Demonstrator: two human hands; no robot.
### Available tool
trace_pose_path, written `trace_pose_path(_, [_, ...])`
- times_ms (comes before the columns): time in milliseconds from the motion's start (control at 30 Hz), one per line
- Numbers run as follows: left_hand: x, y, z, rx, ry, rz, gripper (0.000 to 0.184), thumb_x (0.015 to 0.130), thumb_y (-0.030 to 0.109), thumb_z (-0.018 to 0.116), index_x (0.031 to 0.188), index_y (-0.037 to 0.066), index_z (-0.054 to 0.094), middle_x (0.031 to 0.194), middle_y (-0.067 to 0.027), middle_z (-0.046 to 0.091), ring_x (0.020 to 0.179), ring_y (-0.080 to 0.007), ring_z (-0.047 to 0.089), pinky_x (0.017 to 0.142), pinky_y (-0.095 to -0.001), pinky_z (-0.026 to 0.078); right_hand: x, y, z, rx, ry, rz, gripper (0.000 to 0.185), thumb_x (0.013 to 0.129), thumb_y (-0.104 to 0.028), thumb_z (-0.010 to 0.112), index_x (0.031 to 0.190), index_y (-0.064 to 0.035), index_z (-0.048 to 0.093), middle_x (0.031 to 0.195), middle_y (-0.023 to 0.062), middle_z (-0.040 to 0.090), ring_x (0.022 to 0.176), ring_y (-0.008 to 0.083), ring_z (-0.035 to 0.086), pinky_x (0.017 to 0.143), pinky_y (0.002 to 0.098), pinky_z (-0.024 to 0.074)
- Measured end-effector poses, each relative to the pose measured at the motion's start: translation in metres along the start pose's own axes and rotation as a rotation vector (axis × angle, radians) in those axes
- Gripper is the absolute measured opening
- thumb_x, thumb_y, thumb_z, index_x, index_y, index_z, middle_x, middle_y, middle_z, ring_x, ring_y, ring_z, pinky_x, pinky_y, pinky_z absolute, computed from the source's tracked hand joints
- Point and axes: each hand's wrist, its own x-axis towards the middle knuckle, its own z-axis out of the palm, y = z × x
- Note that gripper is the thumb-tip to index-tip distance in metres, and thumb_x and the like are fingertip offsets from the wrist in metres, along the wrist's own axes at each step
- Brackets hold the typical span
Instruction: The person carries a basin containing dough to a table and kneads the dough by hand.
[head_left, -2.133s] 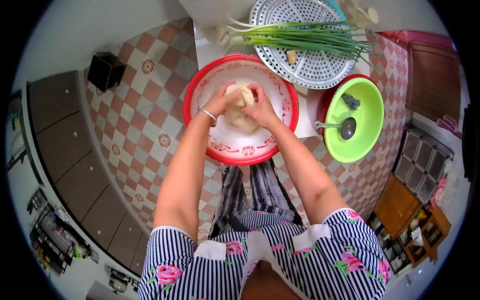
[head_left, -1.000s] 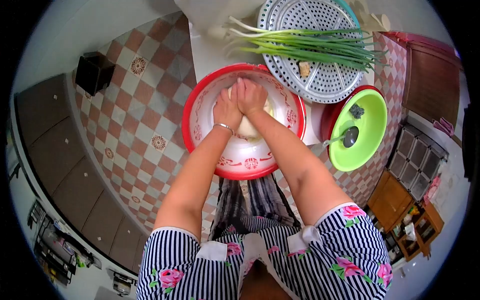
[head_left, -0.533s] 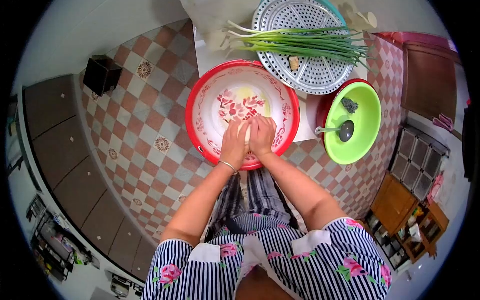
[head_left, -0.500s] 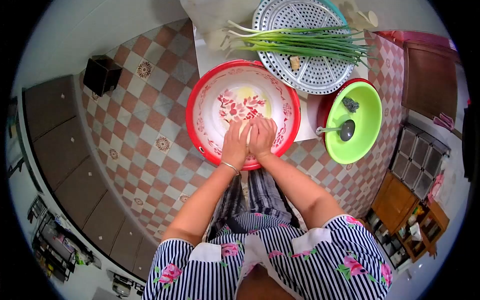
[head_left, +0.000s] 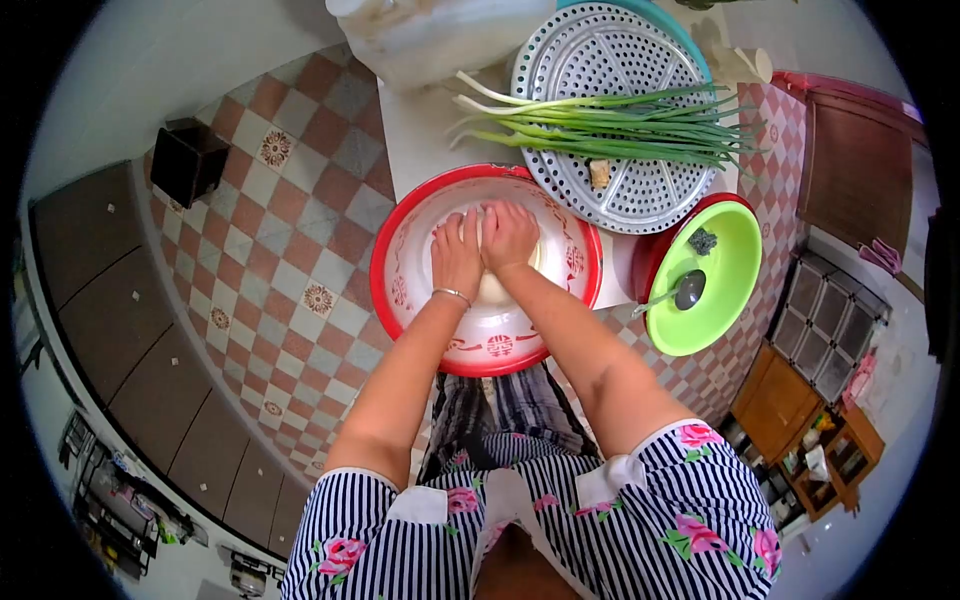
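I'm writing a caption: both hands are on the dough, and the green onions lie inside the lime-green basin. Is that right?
Not quite: the green onions lie across the perforated metal tray, not inside the lime-green basin, as the head view shows. The left hand and right hand are indeed on the dough.

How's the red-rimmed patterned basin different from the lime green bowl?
The red-rimmed basin is white inside with red patterns; the lime green bowl is plain green. The basin looks wider than the bowl. The basin holds pale dough, with the left hand and right hand on it, while the bowl holds a ladle and a dark scrubber-like pad. Both are round and open-topped.
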Motion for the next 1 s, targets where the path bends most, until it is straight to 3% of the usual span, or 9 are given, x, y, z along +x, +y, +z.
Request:
trace_pose_path(133, [0.022, 0.003, -0.005, 0.038, -0.028, -0.063, 0.050, 0.091, 0.019, 0.053, 0.139, 0.010, 0.044, 0.125, -0.0152, 0.051, 0.115, -0.0339, 0.050, 0.095, -0.0478, 0.042, 0.022, 0.003, 0.009, -0.010, -0.009, 0.059, 0.025, 0.090, -0.030, 0.057, 0.076, -0.0108, 0.067, 0.075, 0.0133, 0.067, 0.071, 0.0348, 0.064, 0.064, 0.0485, 0.0501])
trace_pose_path(267, [0.031, 0.002, -0.001, 0.031, -0.025, -0.100, 0.047, 0.090, 0.024, 0.054, 0.135, 0.009, 0.047, 0.122, -0.0145, 0.052, 0.115, -0.0334, 0.050, 0.094, -0.0479, 0.042, 0.027, 0.006, 0.014, -0.099, -0.021, 0.083, 0.037, 0.094, -0.037, 0.053, 0.072, -0.0111, 0.068, 0.074, 0.0140, 0.069, 0.065, 0.0362, 0.066, 0.059, 0.0500, 0.0512])
trace_pose_path(367, [0.032, 0.000, 0.000, 0.002, -0.031, -0.063, 0.052, 0.086, 0.027, 0.061, 0.132, 0.006, 0.048, 0.122, -0.0174, 0.052, 0.116, -0.0356, 0.049, 0.097, -0.0477, 0.042, 0.031, 0.001, 0.008, -0.159, -0.153, 0.176, 0.042, 0.095, -0.040, 0.050, 0.073, -0.0091, 0.068, 0.075, 0.0149, 0.069, 0.072, 0.0368, 0.067, 0.067, 0.0497, 0.0521])
trace_pose_path(467, [0.009, -0.003, -0.002, -0.279, 0.063, 0.077, 0.062, 0.077, 0.028, 0.073, 0.128, 0.002, 0.048, 0.118, -0.0219, 0.052, 0.114, -0.0401, 0.048, 0.099, -0.0472, 0.041, 0.028, 0.001, -0.003, 0.178, -0.275, 0.336, 0.045, 0.096, -0.039, 0.046, 0.074, -0.0077, 0.068, 0.077, 0.0167, 0.069, 0.080, 0.0379, 0.067, 0.078, 0.0509, 0.0504])
trace_pose_path(500, [-0.006, 0.002, -0.021, -0.378, -0.051, 0.078, 0.070, 0.073, 0.025, 0.077, 0.130, 0.001, 0.046, 0.124, -0.0233, 0.049, 0.119, -0.0411, 0.045, 0.104, -0.0454, 0.037, 0.030, -0.013, -0.031, 0.386, -0.397, 0.507, 0.039, 0.097, -0.034, 0.045, 0.081, -0.0089, 0.070, 0.081, 0.0148, 0.070, 0.087, 0.0349, 0.065, 0.082, 0.0495, 0.0469])
trace_pose_path(600, [-0.068, 0.027, -0.051, -0.363, -0.153, -0.054, 0.075, 0.073, 0.020, 0.077, 0.138, 0.005, 0.043, 0.137, -0.0198, 0.044, 0.130, -0.0371, 0.040, 0.110, -0.0463, 0.033, -0.020, -0.026, -0.066, -0.066, -0.325, 0.153, 0.039, 0.096, -0.033, 0.047, 0.076, -0.0070, 0.069, 0.078, 0.0139, 0.067, 0.085, 0.0372, 0.062, 0.082, 0.0507, 0.0440])
trace_pose_path(700, [-0.114, 0.025, -0.025, -0.210, -0.026, 0.070, 0.078, 0.070, 0.013, 0.077, 0.140, 0.010, 0.043, 0.143, -0.0175, 0.040, 0.135, -0.0361, 0.037, 0.109, -0.0488, 0.033, -0.071, -0.039, -0.079, 0.018, -0.120, 0.114, 0.031, 0.092, -0.029, 0.051, 0.076, -0.0079, 0.067, 0.082, 0.0103, 0.067, 0.088, 0.0306, 0.060, 0.087, 0.0452, 0.0387])
trace_pose_path(867, [-0.100, 0.012, 0.000, -0.034, 0.043, 0.109, 0.054, 0.086, 0.008, 0.057, 0.138, 0.010, 0.044, 0.142, -0.0194, 0.041, 0.134, -0.0406, 0.038, 0.110, -0.0506, 0.032, -0.096, -0.021, -0.045, 0.037, 0.117, 0.060, 0.019, 0.085, -0.024, 0.054, 0.080, -0.0114, 0.068, 0.085, 0.0070, 0.067, 0.089, 0.0273, 0.060, 0.091, 0.0426, 0.0372])
trace_pose_path(1000, [-0.063, 0.006, 0.005, -0.011, 0.056, 0.053, 0.050, 0.090, 0.012, 0.051, 0.140, 0.013, 0.045, 0.144, -0.0165, 0.040, 0.136, -0.0371, 0.035, 0.113, -0.0510, 0.028, -0.059, -0.012, -0.022, 0.032, 0.094, 0.034, 0.018, 0.081, -0.024, 0.055, 0.083, -0.0124, 0.068, 0.084, 0.0061, 0.068, 0.087, 0.0271, 0.061, 0.092, 0.0411, 0.0373])
